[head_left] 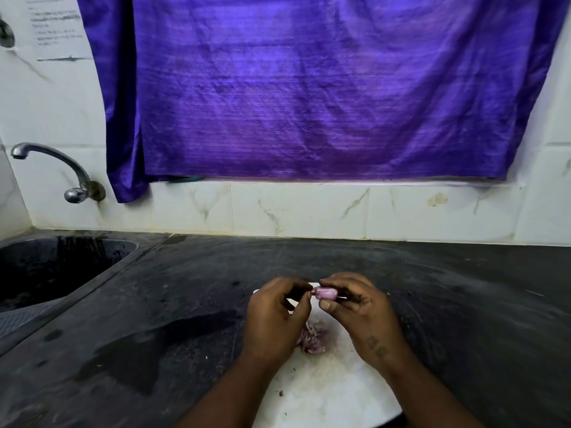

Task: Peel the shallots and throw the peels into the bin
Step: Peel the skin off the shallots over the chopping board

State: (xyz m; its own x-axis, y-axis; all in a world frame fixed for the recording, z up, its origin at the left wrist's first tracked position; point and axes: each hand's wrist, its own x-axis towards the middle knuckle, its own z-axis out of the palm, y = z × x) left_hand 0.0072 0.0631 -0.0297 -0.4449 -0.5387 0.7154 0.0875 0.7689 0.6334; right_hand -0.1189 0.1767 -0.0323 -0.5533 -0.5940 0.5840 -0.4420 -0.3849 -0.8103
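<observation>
Pink shallot (327, 292) pinched in right fingers (328, 305), left fingers (304, 300) pinching its tip

So my kitchen corner: a big purple curtain (309, 88) hangs over the back wall, a bit shiny and creased. Below it are white marble-look tiles (293, 211), one with a yellowish stain (437, 199). A steel tap (61, 168) sticks out of the wall on the left over a dark sink (46, 267). The counter (463, 288) is dark grey stone with a wet patch (139, 344). A printed paper (58, 29) is stuck top left, too blurry to read.
</observation>
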